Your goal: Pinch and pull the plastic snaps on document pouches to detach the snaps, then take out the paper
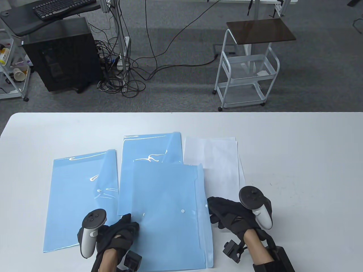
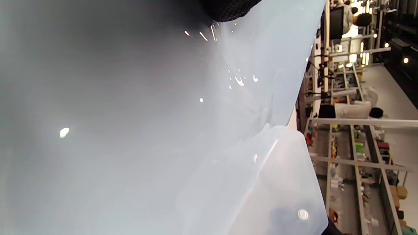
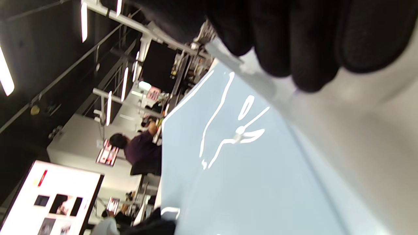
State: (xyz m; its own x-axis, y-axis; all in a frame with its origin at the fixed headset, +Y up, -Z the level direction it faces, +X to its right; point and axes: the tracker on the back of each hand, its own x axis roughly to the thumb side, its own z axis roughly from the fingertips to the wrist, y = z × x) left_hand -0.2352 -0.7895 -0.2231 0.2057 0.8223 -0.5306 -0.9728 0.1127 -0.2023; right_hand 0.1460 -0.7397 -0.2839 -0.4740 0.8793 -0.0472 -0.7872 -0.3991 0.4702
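Three light-blue document pouches lie on the white table point(image 1: 297, 158). The front pouch point(image 1: 170, 215) has its flap down, with a white snap point(image 1: 183, 211) near its right edge. My left hand point(image 1: 131, 223) rests on this pouch's left edge; in the left wrist view a fingertip point(image 2: 228, 9) touches the pouch sheet point(image 2: 147, 130). My right hand point(image 1: 213, 210) lies on the table at the pouch's right edge, its fingers point(image 3: 294, 39) pointing toward the flap and holding nothing. The right wrist view shows the pouch point(image 3: 245, 182) and its snap point(image 3: 240, 130). White paper sheets point(image 1: 218, 167) lie behind my right hand.
A second pouch point(image 1: 79, 198) lies to the left with its flap lifted, and a third point(image 1: 150, 147) lies partly under the front one. Beyond the table's far edge stand a white cart point(image 1: 246, 70) and a black computer tower point(image 1: 61, 53).
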